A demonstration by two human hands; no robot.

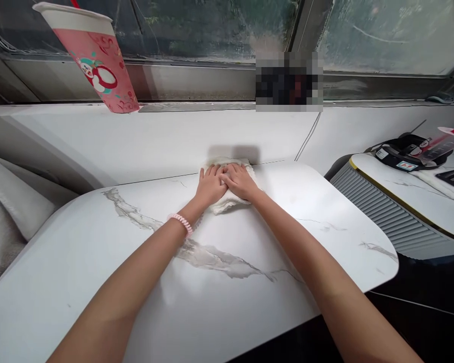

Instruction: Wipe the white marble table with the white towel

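A crumpled white cloth (230,202) lies at the far edge of the white, marble-patterned tabletop (219,307), close to the wall. My left hand (211,186) rests flat on its left side, fingers stretched forward. On the right side of the same cloth, my right hand (242,182) presses down with its fingers extended. The two hands meet in the middle, with thumbs and some fingers touching or slightly overlapping. A pink coiled band (181,223) circles my left wrist. Part of the cloth is hidden under both palms.
A pink paper cup (102,70) with a red straw stands on the window ledge. To the right, another table (408,189) holds a black device (408,154) and a clear cup (444,143). Grey upholstery (7,222) borders the left side. The wall (166,141) rises behind the cloth.
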